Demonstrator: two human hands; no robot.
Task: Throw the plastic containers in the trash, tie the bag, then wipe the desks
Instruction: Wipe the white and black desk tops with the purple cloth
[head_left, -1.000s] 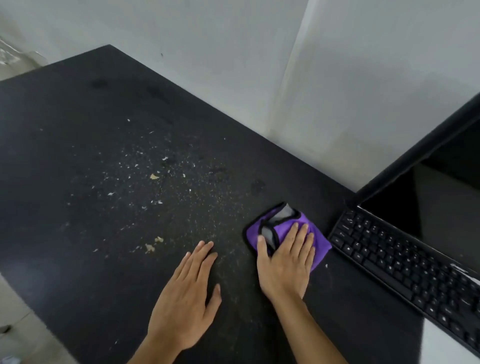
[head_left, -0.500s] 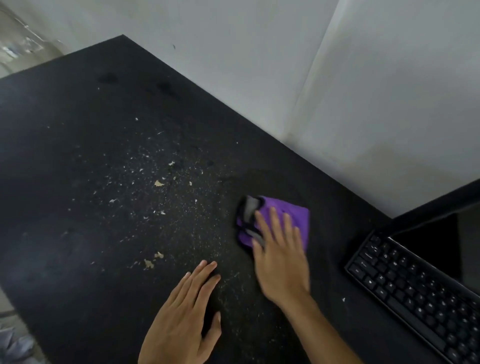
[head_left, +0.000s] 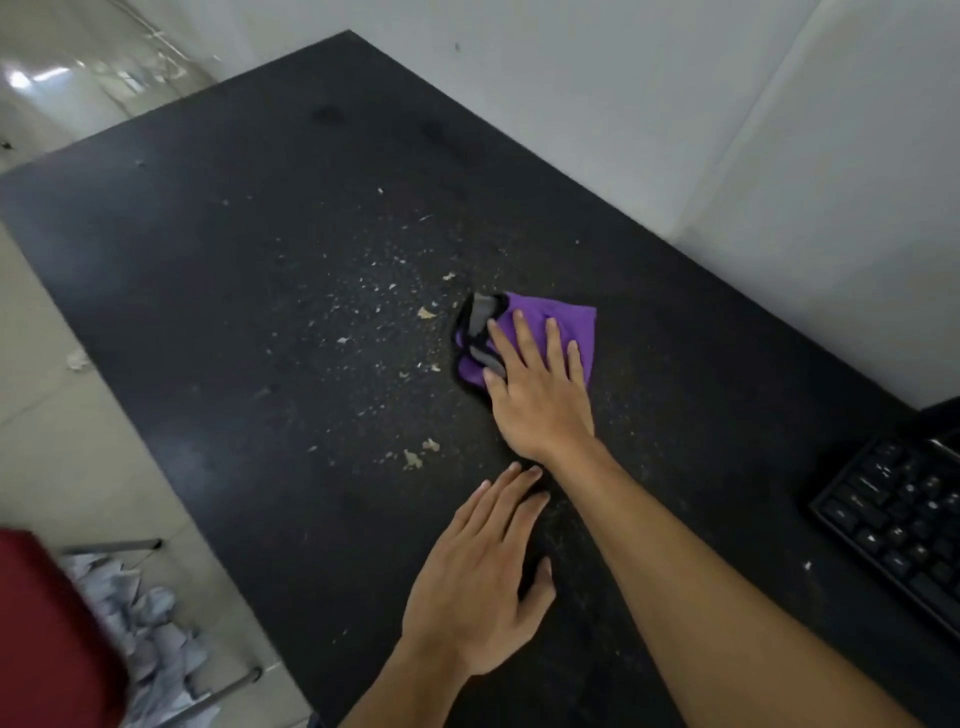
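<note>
The right hand (head_left: 540, 395) lies flat on the folded purple cloth (head_left: 558, 314), fingers straight and a little spread, probably to press the whole cloth while wiping. The cloth is on the black desk (head_left: 249, 249), at 12 o'clock from this hand. The left hand (head_left: 478, 587), at 6 o'clock, rests flat with fingers together, probably for support. I count one cloth, two hands and one black keyboard (head_left: 893, 530) at 4 o'clock. The pale crumbs (head_left: 415, 458) at 9 o'clock are too many to count.
</note>
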